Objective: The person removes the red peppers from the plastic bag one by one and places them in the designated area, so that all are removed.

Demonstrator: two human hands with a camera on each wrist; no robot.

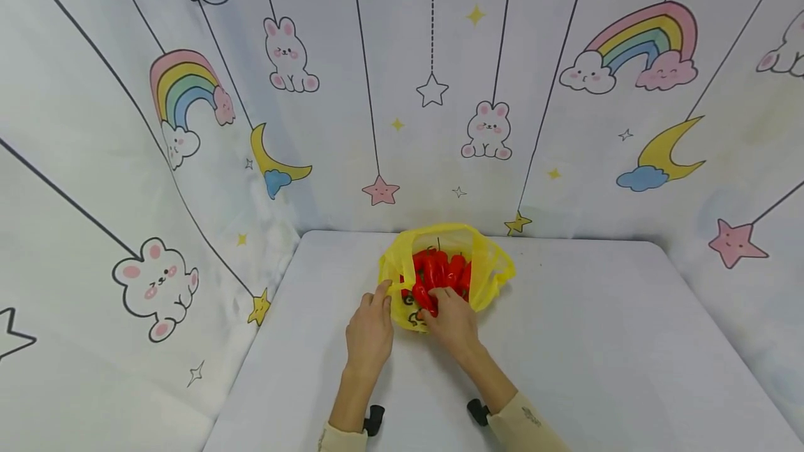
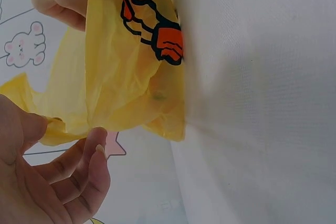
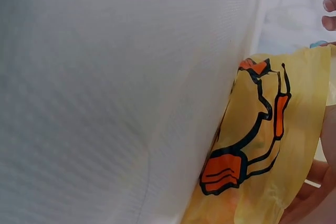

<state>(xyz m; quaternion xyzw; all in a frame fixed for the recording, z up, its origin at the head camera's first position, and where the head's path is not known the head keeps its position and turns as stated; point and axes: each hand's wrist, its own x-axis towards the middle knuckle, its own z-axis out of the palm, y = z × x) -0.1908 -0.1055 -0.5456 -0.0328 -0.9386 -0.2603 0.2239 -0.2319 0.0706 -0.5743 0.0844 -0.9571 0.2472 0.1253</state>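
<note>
A yellow plastic bag point(image 1: 493, 277) lies on the table with its mouth facing me, and several glossy red chili peppers point(image 1: 453, 270) show inside. My left hand point(image 1: 369, 332) pinches the left edge of the bag's mouth between thumb and fingers; the left wrist view shows the thumb and fingertips point(image 2: 95, 139) at the thin film. At the front of the mouth, my right hand point(image 1: 453, 319) grips one red chili pepper point(image 1: 421, 295) by thumb and fingers. In the right wrist view, the bag wall point(image 3: 299, 171) partly hides that hand and the pepper is out of sight.
The white table point(image 1: 584, 340) extends to both sides of the bag. Behind it rises a white backdrop point(image 1: 339, 117) printed with rabbits, stars and rainbows. A black and orange drawing point(image 3: 226, 171) marks the bag's front. Dark wrist mounts point(image 1: 373, 420) sit by the sleeves.
</note>
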